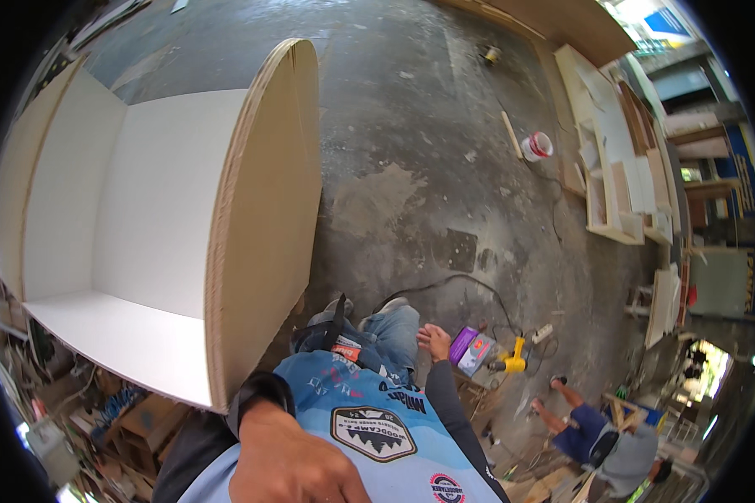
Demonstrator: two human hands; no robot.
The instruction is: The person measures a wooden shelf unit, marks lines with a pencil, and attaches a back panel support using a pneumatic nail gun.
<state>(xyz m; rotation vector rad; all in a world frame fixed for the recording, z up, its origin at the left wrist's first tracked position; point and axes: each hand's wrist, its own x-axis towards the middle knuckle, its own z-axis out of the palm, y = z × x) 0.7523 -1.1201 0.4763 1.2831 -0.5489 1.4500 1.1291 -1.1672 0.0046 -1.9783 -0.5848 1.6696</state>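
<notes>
My left hand (298,461), with a dark band at its wrist, is raised close to the camera in front of my blue printed shirt (369,394). Its fingers run out of the picture, so their grip is hidden. Held low beside my jeans, my right hand (434,342) has loosely spread fingers and nothing in it. Close to that hand are a purple and grey box (472,350) and a yellow power tool (512,360). At my left stands a large open cabinet (264,201) with a white interior, bare plywood edges and a rounded side panel.
A black cord (470,279) crosses the concrete floor (411,126) near a power strip (544,333). Beyond lies a white and red bucket (537,147). White cabinet frames (604,159) line the right. Another person (617,448) bends down at the lower right. Wood scraps (147,423) lie behind the cabinet.
</notes>
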